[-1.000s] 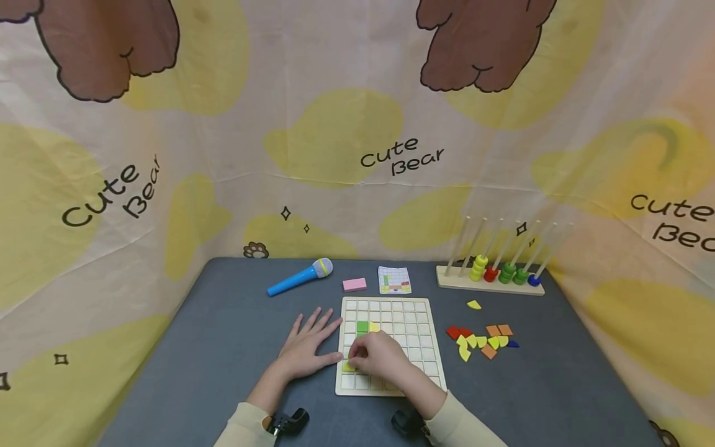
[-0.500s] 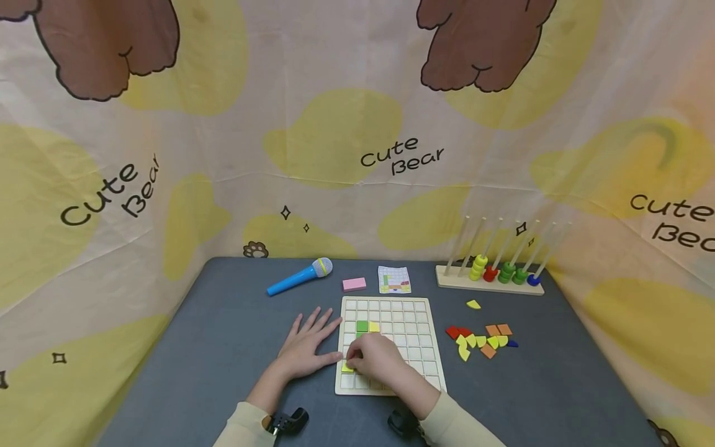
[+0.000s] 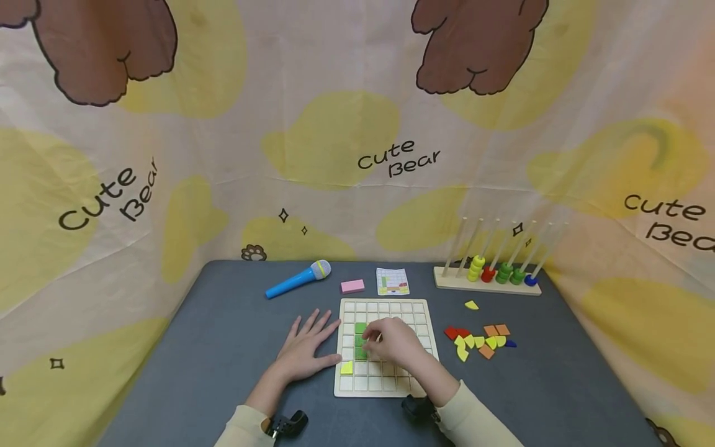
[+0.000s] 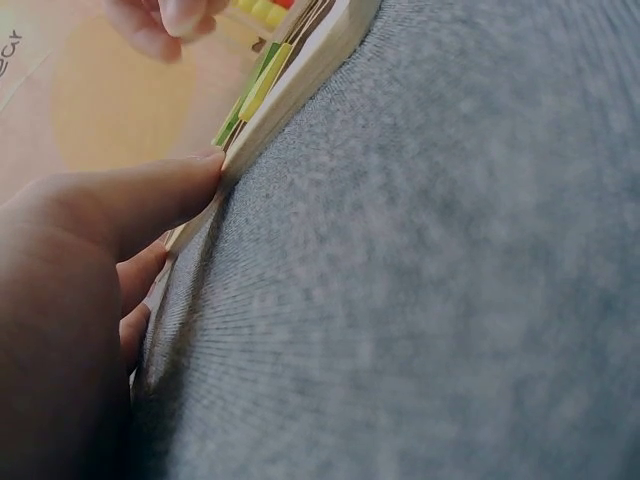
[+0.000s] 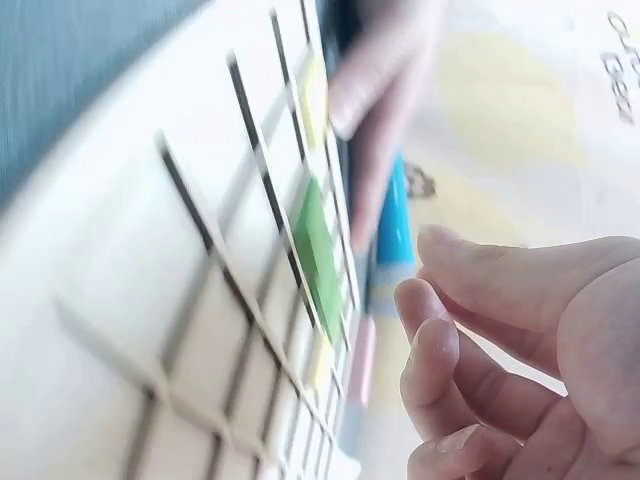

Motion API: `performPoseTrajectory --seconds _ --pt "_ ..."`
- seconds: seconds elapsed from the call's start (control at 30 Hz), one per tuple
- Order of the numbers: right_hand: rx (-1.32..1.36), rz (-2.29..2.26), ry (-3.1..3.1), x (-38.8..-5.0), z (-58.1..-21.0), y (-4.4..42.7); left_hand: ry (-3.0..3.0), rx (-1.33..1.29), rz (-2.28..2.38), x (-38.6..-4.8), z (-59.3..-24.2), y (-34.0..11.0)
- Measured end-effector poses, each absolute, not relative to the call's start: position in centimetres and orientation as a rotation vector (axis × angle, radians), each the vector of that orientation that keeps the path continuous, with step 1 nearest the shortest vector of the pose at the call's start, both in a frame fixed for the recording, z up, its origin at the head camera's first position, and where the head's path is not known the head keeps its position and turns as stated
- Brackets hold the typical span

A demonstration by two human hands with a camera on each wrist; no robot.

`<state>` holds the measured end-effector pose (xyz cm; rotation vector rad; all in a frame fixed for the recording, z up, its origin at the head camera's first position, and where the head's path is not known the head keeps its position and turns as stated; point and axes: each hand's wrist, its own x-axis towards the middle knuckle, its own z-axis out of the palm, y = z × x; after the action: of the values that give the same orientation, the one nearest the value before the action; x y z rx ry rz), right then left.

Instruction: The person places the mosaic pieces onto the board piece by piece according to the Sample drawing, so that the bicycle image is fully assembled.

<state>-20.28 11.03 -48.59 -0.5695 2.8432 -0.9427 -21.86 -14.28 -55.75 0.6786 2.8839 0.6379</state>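
A wooden grid board (image 3: pixel 385 392) with pale squares lies on the table. My left hand (image 3: pixel 304 354) lies flat beside its left edge, fingers spread, thumb touching the edge, as the left wrist view (image 4: pixel 170 205) also shows of this hand. Just above the board, my right hand (image 3: pixel 395 341) has its fingers loosely bent; in the right wrist view (image 5: pixel 510 350) nothing shows between thumb and fingers. Green tiles (image 3: pixel 360 340) stand in a column on the board. One yellow tile (image 3: pixel 346 367) sits in the leftmost column. Another yellow tile (image 5: pixel 321 362) is hidden by my right hand in the head view.
Loose red, yellow, orange and blue pieces (image 3: pixel 479 342) lie right of the board, with one yellow piece (image 3: pixel 472 305) apart. Behind are a blue toy microphone (image 3: pixel 298 279), a pink block (image 3: pixel 352 286), a pattern card (image 3: pixel 393 282) and a peg rack (image 3: pixel 486 284) with coloured rings.
My right hand has lifted off the yellow tile at the left column and moved up and right over the board. That tile and the green column now show fully. My left hand has stayed put.
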Motion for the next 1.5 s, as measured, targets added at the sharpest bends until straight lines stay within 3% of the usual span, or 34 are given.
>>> performPoseTrajectory --seconds 0.53,1.5 --pt "-0.08 -1.024 2.931 -24.0 -47.6 20.8 2.892 0.673 0.623 -21.9 -56.0 -14.3" --pt "0.188 -1.083 2.919 -26.7 -50.2 31.6 2.887 0.661 0.608 -21.8 -55.8 -14.2"
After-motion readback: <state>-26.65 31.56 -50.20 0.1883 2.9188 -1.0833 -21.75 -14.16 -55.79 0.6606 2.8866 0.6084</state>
